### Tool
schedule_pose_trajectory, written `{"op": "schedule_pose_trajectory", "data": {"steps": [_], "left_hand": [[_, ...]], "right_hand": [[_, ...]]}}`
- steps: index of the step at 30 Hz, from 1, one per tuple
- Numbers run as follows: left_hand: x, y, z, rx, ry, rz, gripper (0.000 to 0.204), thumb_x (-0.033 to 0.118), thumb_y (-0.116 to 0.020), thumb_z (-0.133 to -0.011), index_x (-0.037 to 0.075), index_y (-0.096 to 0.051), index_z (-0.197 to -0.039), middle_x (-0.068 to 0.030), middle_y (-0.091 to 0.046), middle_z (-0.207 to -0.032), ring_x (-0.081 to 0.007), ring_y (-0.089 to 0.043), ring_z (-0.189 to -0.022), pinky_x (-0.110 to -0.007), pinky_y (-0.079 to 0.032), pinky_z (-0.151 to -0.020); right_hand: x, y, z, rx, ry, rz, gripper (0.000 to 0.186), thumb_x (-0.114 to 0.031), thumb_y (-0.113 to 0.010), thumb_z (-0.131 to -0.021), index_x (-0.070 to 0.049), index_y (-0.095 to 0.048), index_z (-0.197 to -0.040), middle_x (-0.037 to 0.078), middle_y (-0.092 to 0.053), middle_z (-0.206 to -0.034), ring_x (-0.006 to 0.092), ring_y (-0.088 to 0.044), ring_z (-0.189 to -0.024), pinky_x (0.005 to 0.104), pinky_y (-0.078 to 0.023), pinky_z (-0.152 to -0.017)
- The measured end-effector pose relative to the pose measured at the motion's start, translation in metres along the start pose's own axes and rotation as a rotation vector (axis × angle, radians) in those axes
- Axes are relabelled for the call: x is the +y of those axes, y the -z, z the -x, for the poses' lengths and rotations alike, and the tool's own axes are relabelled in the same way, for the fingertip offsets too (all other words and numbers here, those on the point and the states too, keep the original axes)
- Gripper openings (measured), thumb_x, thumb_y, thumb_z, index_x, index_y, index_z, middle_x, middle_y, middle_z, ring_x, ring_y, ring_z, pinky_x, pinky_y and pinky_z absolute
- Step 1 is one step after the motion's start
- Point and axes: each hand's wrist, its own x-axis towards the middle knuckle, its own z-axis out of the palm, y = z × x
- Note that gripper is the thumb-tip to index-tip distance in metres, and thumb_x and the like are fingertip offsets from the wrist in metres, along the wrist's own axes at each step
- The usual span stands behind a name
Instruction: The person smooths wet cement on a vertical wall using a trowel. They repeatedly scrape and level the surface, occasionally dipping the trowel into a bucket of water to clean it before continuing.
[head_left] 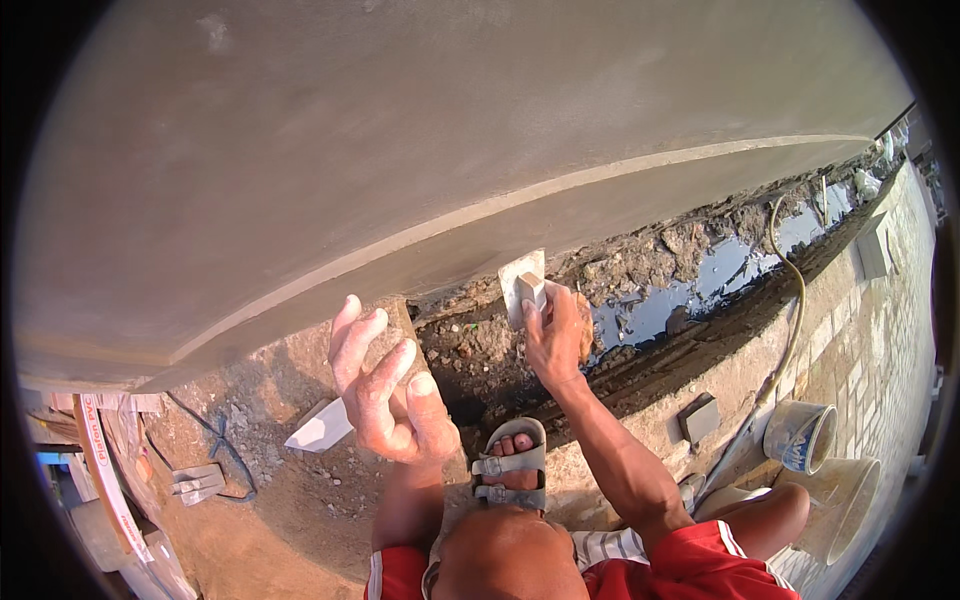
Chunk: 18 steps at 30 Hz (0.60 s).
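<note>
My right hand (560, 335) grips the handle of a small plastering float (512, 275), a pale flat plate with a blocky grip. The plate is held upright by the lower edge of a smooth grey plastered wall (400, 130); whether it touches is hard to tell. My left hand (390, 395) is raised in front of the wall with its fingers apart and slightly curled. Pale dust coats its fingertips, and nothing is in it. Partly behind it, a white flat piece (322, 427) lies on the dirt.
A muddy ditch with standing water (720, 275) runs along the wall's foot. A hose (790, 340) crosses the right bank near a grey block (698, 418) and two buckets (800, 437). At left lie another float (198, 484), a dark cable (235, 460) and a white strip (112, 480).
</note>
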Motion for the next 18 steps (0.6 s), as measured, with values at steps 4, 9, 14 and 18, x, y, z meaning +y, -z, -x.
{"op": "schedule_pose_trajectory", "data": {"steps": [4,9,14,18], "left_hand": [[0.002,-0.008,0.051,-0.159,0.229,0.248,0.025,0.014,-0.055,-0.097,-0.006,-0.061,-0.111,-0.0237,-0.062,-0.119,-0.0425,-0.058,-0.118,-0.055,-0.045,-0.103],[0.021,-0.045,0.090,-0.572,0.457,0.524,0.024,0.005,-0.068,-0.085,0.000,-0.070,-0.108,-0.0151,-0.068,-0.110,-0.0338,-0.064,-0.107,-0.044,-0.049,-0.097],[0.029,-0.059,0.094,-0.706,0.362,0.608,0.026,0.005,-0.068,-0.085,0.002,-0.069,-0.111,-0.0138,-0.068,-0.109,-0.0327,-0.063,-0.105,-0.044,-0.049,-0.096],[0.017,-0.053,0.088,-0.712,0.362,0.565,0.026,0.002,-0.068,-0.084,0.001,-0.069,-0.109,-0.0151,-0.069,-0.109,-0.0334,-0.065,-0.103,-0.044,-0.051,-0.094]], "right_hand": [[-0.023,0.114,-0.045,0.206,0.030,0.139,0.029,-0.008,-0.066,-0.092,0.004,-0.061,-0.118,0.019,-0.066,-0.102,0.0306,-0.065,-0.091,0.0409,-0.051,-0.080],[-0.058,0.180,-0.138,0.146,0.155,0.496,0.032,-0.012,-0.061,-0.094,0.006,-0.063,-0.120,0.024,-0.068,-0.107,0.0383,-0.069,-0.096,0.0447,-0.052,-0.086],[-0.055,0.186,-0.168,0.084,0.097,0.610,0.034,-0.017,-0.060,-0.093,0.005,-0.065,-0.119,0.026,-0.068,-0.109,0.0405,-0.068,-0.099,0.0464,-0.052,-0.088],[-0.054,0.176,-0.169,0.025,0.095,0.638,0.036,-0.020,-0.061,-0.092,0.003,-0.066,-0.120,0.027,-0.070,-0.106,0.0393,-0.070,-0.097,0.0451,-0.053,-0.088]]}}
